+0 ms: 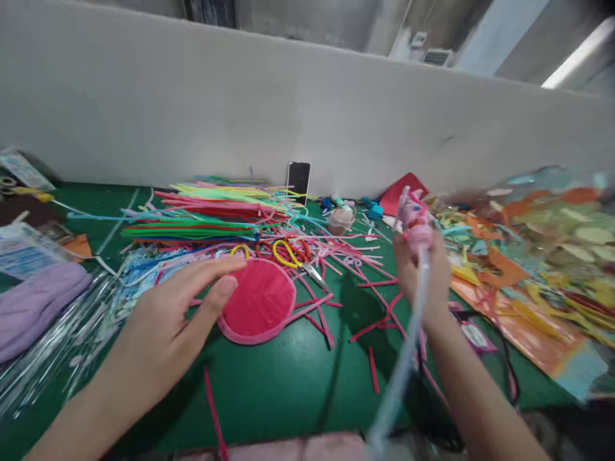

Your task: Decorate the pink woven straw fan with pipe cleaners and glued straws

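Note:
My left hand (168, 320) reaches over the green table with fingers stretched out, its fingertips touching the left edge of a round pink woven disc (259, 301). My right hand (423, 275) is raised and closed round a pink hot-glue gun (414, 221), held upright. A pale glue stick or cord (403, 365) trails from the gun toward me, blurred.
Bundles of coloured straws (211, 211) lie behind the disc, with yellow-handled scissors (293, 256) and cut pink pieces scattered about. A phone (298, 182) leans on the white wall. Coloured paper scraps (528, 256) pile up at right; clear straws (48, 339) and purple cloth (33, 307) lie at left.

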`<state>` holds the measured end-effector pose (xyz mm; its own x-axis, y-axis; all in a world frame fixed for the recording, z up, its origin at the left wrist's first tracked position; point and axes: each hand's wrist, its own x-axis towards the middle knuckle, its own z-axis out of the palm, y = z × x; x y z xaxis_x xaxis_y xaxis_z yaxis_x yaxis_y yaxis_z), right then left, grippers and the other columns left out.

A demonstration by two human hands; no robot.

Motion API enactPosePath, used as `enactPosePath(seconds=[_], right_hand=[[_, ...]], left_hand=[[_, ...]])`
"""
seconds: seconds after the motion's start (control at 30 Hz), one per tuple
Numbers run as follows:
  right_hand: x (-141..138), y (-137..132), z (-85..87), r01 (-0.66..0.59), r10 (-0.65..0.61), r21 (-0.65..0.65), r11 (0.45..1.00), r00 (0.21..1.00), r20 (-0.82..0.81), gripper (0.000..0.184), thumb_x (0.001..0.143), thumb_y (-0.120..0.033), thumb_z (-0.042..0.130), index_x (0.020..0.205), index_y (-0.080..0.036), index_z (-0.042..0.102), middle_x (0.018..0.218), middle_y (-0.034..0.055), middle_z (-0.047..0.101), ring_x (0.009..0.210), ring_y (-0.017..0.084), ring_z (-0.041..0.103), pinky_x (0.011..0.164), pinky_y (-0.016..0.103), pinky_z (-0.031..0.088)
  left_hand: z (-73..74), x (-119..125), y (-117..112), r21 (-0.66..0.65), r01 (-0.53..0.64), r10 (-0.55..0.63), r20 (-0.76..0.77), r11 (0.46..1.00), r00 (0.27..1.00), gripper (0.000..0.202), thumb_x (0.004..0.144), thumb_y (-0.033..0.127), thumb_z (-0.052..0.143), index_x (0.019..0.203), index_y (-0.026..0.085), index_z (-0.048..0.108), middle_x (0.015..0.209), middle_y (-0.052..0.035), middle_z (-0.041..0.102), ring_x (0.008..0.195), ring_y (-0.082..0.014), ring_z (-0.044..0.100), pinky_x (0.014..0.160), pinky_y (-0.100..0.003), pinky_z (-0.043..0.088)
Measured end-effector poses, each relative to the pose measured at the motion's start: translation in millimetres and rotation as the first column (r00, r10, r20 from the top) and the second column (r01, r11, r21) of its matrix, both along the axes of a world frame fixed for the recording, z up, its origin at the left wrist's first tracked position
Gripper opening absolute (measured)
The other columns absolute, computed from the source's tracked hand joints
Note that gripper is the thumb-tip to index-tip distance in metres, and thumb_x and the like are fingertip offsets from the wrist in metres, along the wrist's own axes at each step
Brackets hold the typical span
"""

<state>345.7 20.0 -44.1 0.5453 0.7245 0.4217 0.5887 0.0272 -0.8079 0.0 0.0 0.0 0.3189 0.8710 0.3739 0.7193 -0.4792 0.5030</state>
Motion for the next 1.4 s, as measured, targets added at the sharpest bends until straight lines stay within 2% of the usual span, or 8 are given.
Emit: enactPosePath(seconds=[0.17, 0.23, 0.33, 0.5, 0.63, 0.93, 1.27, 1.4], right_hand=[[7, 5, 14.5, -0.286, 0.259, -0.18, 0.941, 0.953, -0.158, 0.044, 0.075, -0.061, 0.062, 0.09, -0.019, 0.062, 0.075, 0.0046, 0.063, 0.064, 0.02, 0.058, 0.059, 0.033, 0.048], [-1, -1, 14.1, -0.397, 0.321, -0.249, 0.883, 0.9, -0.296, 0.042, 0.075, -0.059, 0.064, 0.088, -0.019, 0.064, 0.069, 0.0031, 0.063, 0.058, 0.018, 0.057, 0.054, 0.029, 0.046], [-19, -16, 10.0, -0.491, 0.349, -0.383, 0.782, 0.855, -0.384, 0.038, 0.076, -0.055, 0.065, 0.075, -0.018, 0.063, 0.056, 0.0, 0.056, 0.048, 0.013, 0.049, 0.045, 0.025, 0.037], [-44, -31, 6.3, -0.457, 0.468, -0.63, 0.628, 0.869, -0.163, 0.024, 0.071, -0.042, 0.065, 0.067, -0.019, 0.059, 0.049, -0.0038, 0.048, 0.044, 0.011, 0.04, 0.043, 0.025, 0.033], [-54, -23, 5.7, -0.49, 0.6, -0.723, 0.488, 0.789, -0.13, 0.015, 0.073, -0.033, 0.058, 0.074, -0.018, 0.061, 0.061, -0.0019, 0.054, 0.053, 0.012, 0.045, 0.049, 0.024, 0.038], [-68, 9, 7.0, -0.497, 0.771, -0.837, 0.229, 0.617, -0.156, 0.011, 0.068, -0.023, 0.055, 0.067, -0.021, 0.045, 0.055, -0.0075, 0.042, 0.049, 0.008, 0.036, 0.043, 0.019, 0.031], [-70, 16, 3.8, -0.376, 0.804, -0.891, 0.255, 0.594, -0.021, 0.014, 0.067, -0.029, 0.053, 0.062, -0.021, 0.043, 0.051, -0.0063, 0.037, 0.047, 0.009, 0.031, 0.042, 0.021, 0.027], [-69, 18, 11.4, -0.393, 0.802, -0.881, 0.263, 0.597, -0.027, 0.014, 0.067, -0.027, 0.054, 0.062, -0.021, 0.044, 0.051, -0.0066, 0.035, 0.047, 0.008, 0.029, 0.041, 0.021, 0.025]], left_hand=[[-78.4, 0, 7, 0.078, 0.251, -0.232, -0.203, 0.965, 0.951, 0.038, 0.099, 0.036, 0.04, 0.11, 0.019, 0.072, 0.121, -0.0105, 0.069, 0.117, -0.0276, 0.062, 0.1, -0.049, 0.05], [-98.0, 5, 4, 0.108, 0.335, -0.3, -0.253, 0.936, 0.92, 0.032, 0.098, 0.03, 0.044, 0.11, 0.02, 0.072, 0.12, -0.0115, 0.069, 0.112, -0.0271, 0.064, 0.094, -0.048, 0.054], [-112.4, 7, 3, 0.216, 0.407, -0.336, -0.301, 0.888, 0.892, 0.03, 0.097, 0.027, 0.049, 0.115, 0.014, 0.068, 0.12, -0.0159, 0.068, 0.113, -0.0299, 0.062, 0.094, -0.051, 0.053], [-117.8, -4, 5, 0.377, 0.442, -0.382, -0.227, 0.814, 0.896, 0.015, 0.089, 0.021, 0.061, 0.1, 0.014, 0.07, 0.105, -0.0115, 0.071, 0.104, -0.0274, 0.061, 0.096, -0.049, 0.048], [-116.6, -7, -2, 0.331, 0.451, -0.428, -0.144, 0.829, 0.892, 0.009, 0.088, 0.02, 0.06, 0.092, 0.019, 0.068, 0.08, -0.0024, 0.067, 0.078, -0.0182, 0.058, 0.089, -0.041, 0.048], [-117.3, -6, -6, 0.308, 0.487, -0.481, -0.1, 0.817, 0.871, 0.006, 0.086, 0.019, 0.062, 0.089, 0.015, 0.066, 0.076, -0.0006, 0.064, 0.079, -0.0194, 0.054, 0.085, -0.04, 0.045], [-120.5, -5, -9, 0.299, 0.496, -0.497, -0.08, 0.815, 0.864, 0.006, 0.085, 0.018, 0.064, 0.088, 0.015, 0.068, 0.076, -0.0015, 0.063, 0.08, -0.0199, 0.054, 0.085, -0.041, 0.045], [-123.0, -3, -8, 0.247, 0.465, -0.459, -0.083, 0.85, 0.884, 0.014, 0.086, 0.019, 0.062, 0.098, 0.016, 0.068, 0.083, -0.003, 0.064, 0.087, -0.0214, 0.056, 0.088, -0.041, 0.045]])
